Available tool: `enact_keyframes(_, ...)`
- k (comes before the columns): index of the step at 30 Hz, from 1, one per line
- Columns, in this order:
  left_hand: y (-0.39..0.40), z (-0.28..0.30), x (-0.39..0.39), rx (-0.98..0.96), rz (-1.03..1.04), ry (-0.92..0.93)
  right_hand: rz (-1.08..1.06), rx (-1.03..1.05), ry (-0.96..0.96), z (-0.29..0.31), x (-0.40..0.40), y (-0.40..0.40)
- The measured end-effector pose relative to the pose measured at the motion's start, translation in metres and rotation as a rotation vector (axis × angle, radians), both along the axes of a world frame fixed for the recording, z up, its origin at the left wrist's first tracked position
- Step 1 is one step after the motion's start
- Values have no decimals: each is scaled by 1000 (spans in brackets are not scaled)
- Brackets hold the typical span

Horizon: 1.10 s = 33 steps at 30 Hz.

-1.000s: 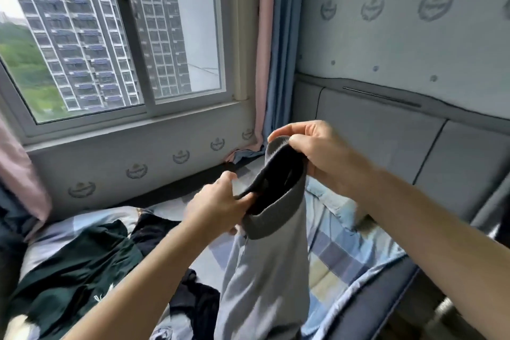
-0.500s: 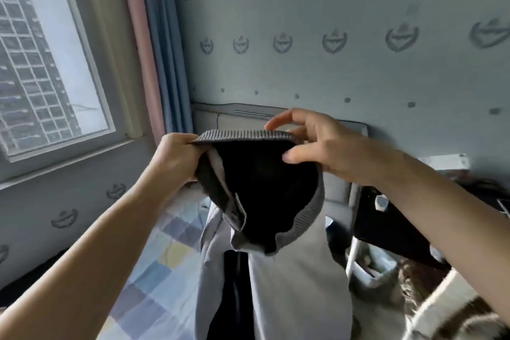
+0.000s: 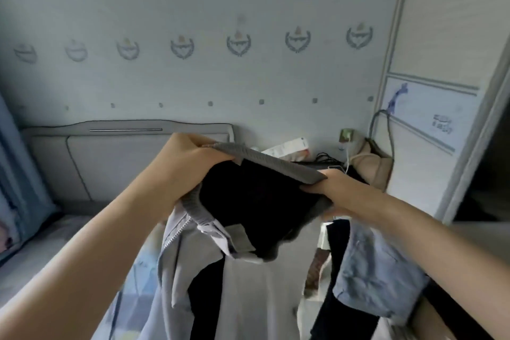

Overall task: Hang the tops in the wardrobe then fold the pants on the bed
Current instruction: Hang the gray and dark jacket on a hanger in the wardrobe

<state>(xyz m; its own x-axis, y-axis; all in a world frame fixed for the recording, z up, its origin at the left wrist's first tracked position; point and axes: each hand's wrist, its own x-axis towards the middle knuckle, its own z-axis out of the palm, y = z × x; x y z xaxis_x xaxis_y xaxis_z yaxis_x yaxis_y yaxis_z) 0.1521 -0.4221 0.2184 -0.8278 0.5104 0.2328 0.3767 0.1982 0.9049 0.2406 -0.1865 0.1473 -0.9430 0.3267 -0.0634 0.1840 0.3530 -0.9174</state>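
You have open air above the headboard point(image 3: 127, 143) along the wall. To your right, the cluttered nightstand point(image 3: 325, 164) and the wardrobe door point(image 3: 430, 107) block the way; its dark opening point(image 3: 494, 174) lies beyond.

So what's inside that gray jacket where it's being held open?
Inside the gray jacket you can see a black lining below the ribbed collar, which the left hand and right hand grip. Further down, the jacket's folds hide the inside.

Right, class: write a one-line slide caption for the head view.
Both hands, left and right, hold a grey jacket open by its ribbed collar.
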Motion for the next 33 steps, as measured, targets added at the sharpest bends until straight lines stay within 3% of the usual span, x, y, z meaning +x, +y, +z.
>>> enact_keyframes(4,76,-13,6,-295,-24,273,-163,-329,84,10,68,54)
enact_keyframes(6,118,-21,10,-400,-124,339,-280,-316,124,22,101,82)
enact_keyframes(11,212,-47,47,-702,-708,353,-534,-113,209,38,175,133)
enact_keyframes(18,357,-87,87,-667,-454,734,-854,176,280,46,248,182)
enact_keyframes(21,408,-92,105,-652,-529,823,-908,385,276,52,262,192)
enact_keyframes(24,462,-86,120,-494,-720,449,-947,586,140,57,270,206)
enact_keyframes(28,525,-59,118,-115,-953,-667,-969,1090,-236,46,270,232)
enact_keyframes(30,559,-49,112,-116,-1052,-823,-962,1236,-320,39,266,258)
enact_keyframes(33,604,-44,93,-286,-1195,-777,-1080,1229,-256,39,270,304)
